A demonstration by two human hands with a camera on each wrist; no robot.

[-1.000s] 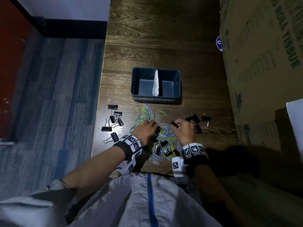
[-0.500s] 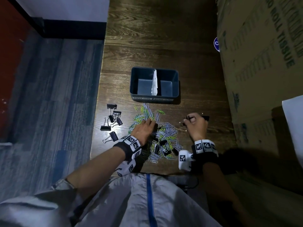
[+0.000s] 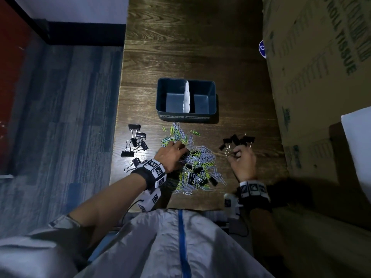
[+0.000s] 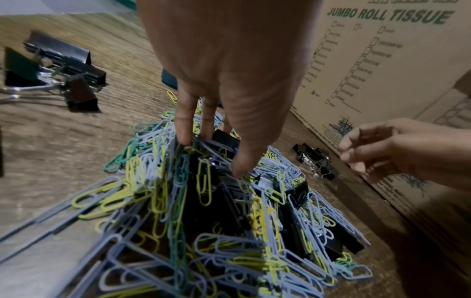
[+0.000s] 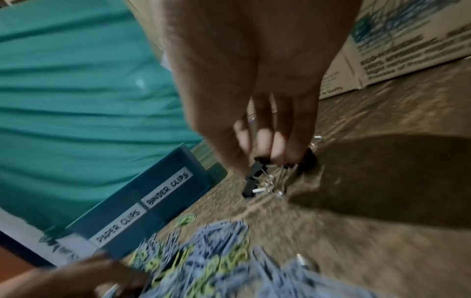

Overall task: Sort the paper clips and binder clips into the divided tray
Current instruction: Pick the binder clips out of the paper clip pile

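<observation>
- Risk: binder clips lie buried in the tangled paper clip pile (image 3: 192, 163); lifting one could drag paper clips into the wrong half of the tray (image 3: 212, 97).
- Left hand (image 3: 172, 157): fingers dig down into the pile's far-left part, around a black clip; hold unclear.
- Right hand (image 3: 242, 160): fingers curled over the small binder clips (image 3: 236, 141) right of the pile, touching them; clamped or not, cannot tell.
- Tray sits far of the pile, both halves empty.

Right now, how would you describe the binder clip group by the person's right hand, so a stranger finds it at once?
Start at the big cardboard box along the table's right side. Just beside its lower edge, past the right hand, lies a small cluster of black binder clips. Unlike the left binder clip group or the ones buried in the coloured paper clip pile, it lies right of the pile.
</observation>
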